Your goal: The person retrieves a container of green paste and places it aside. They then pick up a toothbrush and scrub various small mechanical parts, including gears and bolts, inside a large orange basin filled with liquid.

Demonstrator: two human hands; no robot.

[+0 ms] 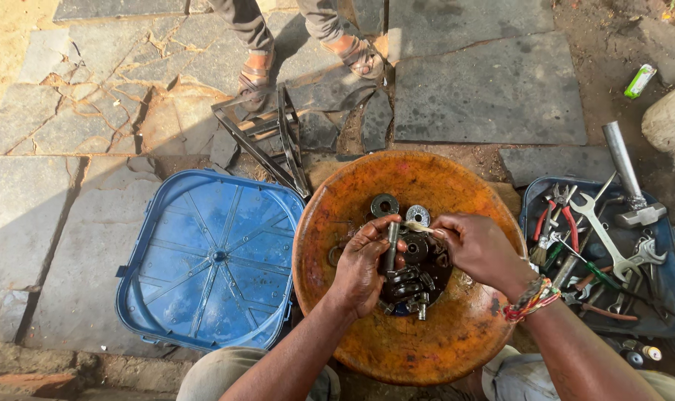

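— What does the left hand point(361, 263) hold?

— It holds a short grey metal rod point(391, 247), a kind of bolt or shaft. The fingers close around its lower part, and the thumb presses it from the side. The rod stands almost upright, so its upper end comes out above the fingers, over the middle of the round orange pan point(456, 338).

— And the right hand point(477, 249)?

— The right hand pinches a small pale brush point(419, 227) between thumb and forefinger. The fingers are narrow, closed on the handle. The tip of the brush points to the left and touches the top of the rod, or is just beside it — I cannot tell which. On this wrist there is a beaded bracelet point(532, 298).

— What lies under the hands?

— In the centre of the pan there is dark liquid with many small metal parts point(410, 286), nuts and bolts in a heap, directly below the rod. Two round washers point(417, 215) lie on the pan just above the fingertips, apart from the hands.

— And around the pan?

— On the left a blue plastic lid point(211, 260) lies on the stone ground. On the right a blue tray point(673, 286) holds a spanner point(603, 234), red-handled pliers point(568, 212) and other tools. Farther away, another person stands in sandals point(257, 74).
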